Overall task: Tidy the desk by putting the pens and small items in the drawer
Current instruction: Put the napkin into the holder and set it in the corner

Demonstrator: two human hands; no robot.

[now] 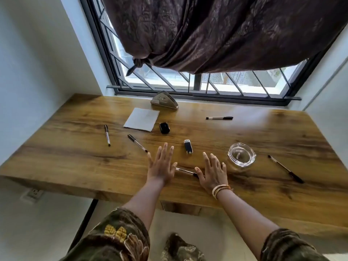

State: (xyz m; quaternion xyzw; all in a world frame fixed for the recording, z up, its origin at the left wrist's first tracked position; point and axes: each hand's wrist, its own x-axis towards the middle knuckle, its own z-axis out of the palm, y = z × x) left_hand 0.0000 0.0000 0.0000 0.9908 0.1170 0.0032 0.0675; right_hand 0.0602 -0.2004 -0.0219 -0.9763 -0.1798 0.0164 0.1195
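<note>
Both of my hands hover flat over the wooden desk (75, 161) with straight, spread fingers, holding nothing. Between my left hand (162, 164) and my right hand (212, 170) lies a pen (185, 171), partly hidden by the right thumb. Several more pens are scattered: one at the far left (107, 135), one left of centre (137, 143), one at the back (219, 118), one at the right (286, 169). A black lighter-like item (188, 146) lies just beyond my hands, and a small black rounded object (164, 128) sits further back. A drawer front (180, 208) shows under the desk's near edge.
A glass ashtray (242, 155) stands right of my right hand. A grey napkin (141, 119) and a metal napkin holder (164, 101) sit at the back by the barred window (207, 83). A dark curtain (226, 31) hangs above. A wall socket (33, 194) is lower left.
</note>
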